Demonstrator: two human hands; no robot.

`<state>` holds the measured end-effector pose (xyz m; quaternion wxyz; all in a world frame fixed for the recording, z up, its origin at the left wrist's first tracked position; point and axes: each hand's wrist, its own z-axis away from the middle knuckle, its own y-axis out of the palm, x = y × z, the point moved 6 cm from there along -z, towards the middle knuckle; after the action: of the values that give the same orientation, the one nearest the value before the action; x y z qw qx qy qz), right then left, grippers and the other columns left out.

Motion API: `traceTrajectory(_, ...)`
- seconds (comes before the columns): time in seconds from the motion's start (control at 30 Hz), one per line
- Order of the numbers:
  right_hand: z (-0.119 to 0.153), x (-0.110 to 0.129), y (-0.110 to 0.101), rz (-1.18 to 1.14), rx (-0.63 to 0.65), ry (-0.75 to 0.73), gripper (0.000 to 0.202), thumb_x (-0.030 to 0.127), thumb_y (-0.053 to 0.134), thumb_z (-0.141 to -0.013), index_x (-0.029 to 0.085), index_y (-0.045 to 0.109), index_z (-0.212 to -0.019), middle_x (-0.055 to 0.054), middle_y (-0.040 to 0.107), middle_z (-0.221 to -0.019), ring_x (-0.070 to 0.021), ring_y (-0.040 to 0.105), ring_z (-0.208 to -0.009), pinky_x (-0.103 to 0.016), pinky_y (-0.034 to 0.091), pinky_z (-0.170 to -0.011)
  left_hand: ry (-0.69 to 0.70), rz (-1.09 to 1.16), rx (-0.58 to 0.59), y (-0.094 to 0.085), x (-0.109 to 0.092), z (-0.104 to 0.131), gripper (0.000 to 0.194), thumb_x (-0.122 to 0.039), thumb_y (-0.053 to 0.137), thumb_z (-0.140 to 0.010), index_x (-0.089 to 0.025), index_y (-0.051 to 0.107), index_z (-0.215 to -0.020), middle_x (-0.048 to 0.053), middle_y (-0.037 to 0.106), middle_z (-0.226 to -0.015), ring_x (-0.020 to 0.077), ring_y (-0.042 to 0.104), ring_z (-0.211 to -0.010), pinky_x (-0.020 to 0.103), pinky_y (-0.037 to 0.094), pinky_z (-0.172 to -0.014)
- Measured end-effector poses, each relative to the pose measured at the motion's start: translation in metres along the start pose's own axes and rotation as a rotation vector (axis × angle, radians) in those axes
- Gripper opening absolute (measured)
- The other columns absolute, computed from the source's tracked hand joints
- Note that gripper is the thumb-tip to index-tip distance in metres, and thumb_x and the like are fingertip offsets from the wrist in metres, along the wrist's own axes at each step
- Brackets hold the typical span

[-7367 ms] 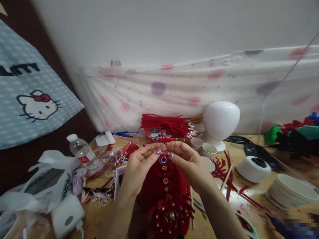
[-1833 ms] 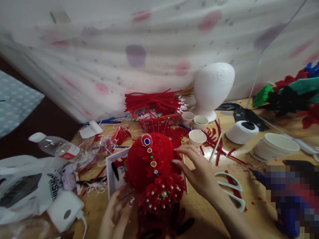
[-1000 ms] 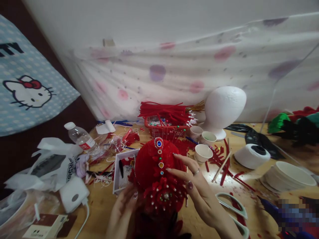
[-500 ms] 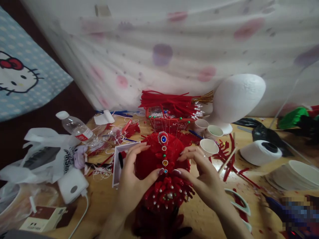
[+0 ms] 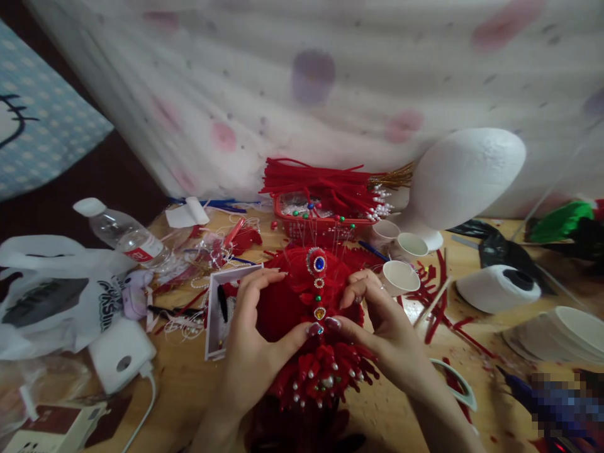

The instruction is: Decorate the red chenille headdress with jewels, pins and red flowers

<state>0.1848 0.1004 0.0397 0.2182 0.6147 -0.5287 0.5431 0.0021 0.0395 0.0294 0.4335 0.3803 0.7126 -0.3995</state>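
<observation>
Between my hands is a red headpiece [image 5: 283,302], fuzzy and rounded, with a vertical row of gems down its middle. A large blue gem [image 5: 319,263] tops the row, and a yellow gem [image 5: 320,313] sits lower. My left hand [image 5: 257,340] curves around the left side, its thumb pressed beside a small blue gem [image 5: 320,330]. From the right, my right hand [image 5: 384,330] grips the other side, thumb tip at the same small gem and fingers bent. Below the thumbs spreads a red flower [image 5: 325,374] tipped with white pearls. The headpiece's underside is hidden.
Behind stands a red basket [image 5: 306,228] with red fuzzy stems [image 5: 316,179]. A white foam head [image 5: 467,176], paper cups [image 5: 401,278] and a thread cone [image 5: 495,288] are on the right. A bottle [image 5: 127,236], white box [image 5: 120,355] and open tray [image 5: 212,314] lie left.
The view has shifted slightly, and the headpiece appears a little farther right. My right thumb has come closer to the left thumb, at the small blue gem.
</observation>
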Motion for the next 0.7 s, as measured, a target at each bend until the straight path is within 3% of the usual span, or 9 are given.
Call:
traceTrajectory(0.13, 0.007, -0.009, -0.008, -0.098, -0.014, 0.025, 0.009, 0.029, 0.070, -0.087, 0.027, 0.063, -0.091, 0.001, 0.055, -0.096, -0.0156, 0.053, -0.091, -0.026, 0.043, -0.080, 0.000, 0.100, 0.008, -0.004, 0.006, 0.003, 0.050, -0.031, 0.080, -0.077, -0.030, 0.057, -0.121, 0.005, 0.053, -0.130, 0.0267, 0.049, -0.127, 0.046, 0.037, -0.112)
traceTrajectory(0.23, 0.023, -0.022, -0.024, -0.127, -0.148, 0.124, 0.007, 0.033, 0.066, -0.090, 0.027, 0.066, -0.092, 0.000, 0.062, -0.089, -0.0149, 0.058, -0.084, -0.025, 0.045, -0.074, -0.012, 0.198, -0.059, -0.012, 0.011, 0.010, 0.038, -0.026, 0.075, -0.082, -0.029, 0.060, -0.117, 0.004, 0.056, -0.129, 0.0238, 0.050, -0.127, 0.041, 0.038, -0.112)
traceTrajectory(0.37, 0.054, -0.040, -0.037, -0.056, -0.352, 0.338, 0.027, 0.049, 0.060, -0.092, 0.024, 0.064, -0.085, 0.001, 0.061, -0.074, -0.0142, 0.058, -0.073, -0.024, 0.047, -0.069, 0.068, 0.135, -0.124, -0.021, 0.001, 0.016, 0.028, -0.024, 0.071, -0.085, -0.029, 0.064, -0.111, 0.002, 0.057, -0.130, 0.0221, 0.048, -0.131, 0.036, 0.034, -0.114)
traceTrajectory(0.43, 0.067, -0.047, -0.032, -0.123, -0.354, 0.467, 0.035, 0.058, 0.062, -0.086, 0.024, 0.064, -0.090, -0.002, 0.065, -0.085, -0.0169, 0.062, -0.082, -0.027, 0.050, -0.074, 0.070, 0.128, -0.085, -0.017, -0.003, 0.015, 0.039, -0.026, 0.073, -0.083, -0.031, 0.062, -0.119, 0.003, 0.055, -0.137, 0.0238, 0.044, -0.136, 0.037, 0.033, -0.116)
traceTrajectory(0.57, 0.083, -0.058, -0.008, -0.396, -0.242, 0.680, 0.052, 0.064, 0.071, -0.074, 0.023, 0.065, -0.106, -0.008, 0.067, -0.117, -0.0252, 0.062, -0.108, -0.035, 0.052, -0.087, -0.081, 0.110, -0.011, -0.003, 0.003, 0.008, 0.056, -0.035, 0.076, -0.080, -0.032, 0.055, -0.132, 0.004, 0.050, -0.146, 0.0276, 0.043, -0.138, 0.046, 0.031, -0.119)
traceTrajectory(0.7, 0.088, -0.065, -0.001, -0.612, -0.390, 0.745, 0.066, 0.059, 0.082, -0.063, 0.023, 0.062, -0.114, -0.010, 0.068, -0.120, -0.0272, 0.060, -0.113, -0.036, 0.050, -0.088, -0.158, 0.093, -0.038, 0.000, 0.005, 0.003, 0.060, -0.040, 0.079, -0.074, -0.029, 0.057, -0.129, 0.007, 0.052, -0.145, 0.0304, 0.046, -0.137, 0.049, 0.034, -0.117)
